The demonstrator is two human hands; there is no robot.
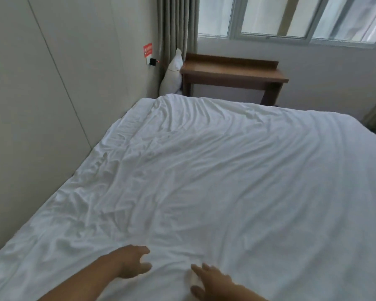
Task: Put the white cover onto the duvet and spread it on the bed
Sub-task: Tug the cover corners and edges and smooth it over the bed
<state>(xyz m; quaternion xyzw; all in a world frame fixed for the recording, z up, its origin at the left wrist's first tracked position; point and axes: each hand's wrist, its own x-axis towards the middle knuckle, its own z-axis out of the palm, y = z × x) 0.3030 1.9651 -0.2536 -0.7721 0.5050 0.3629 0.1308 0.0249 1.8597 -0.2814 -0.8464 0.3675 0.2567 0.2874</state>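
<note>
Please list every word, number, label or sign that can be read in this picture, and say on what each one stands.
None can be read.
Red sign on the wall beside the curtain: it carries white marks, but they are too small and blurred to read.
White duvet cover, wooden desk, pillow: no text visible.

White covered duvet (215,170) spread wrinkled over bed
</note>
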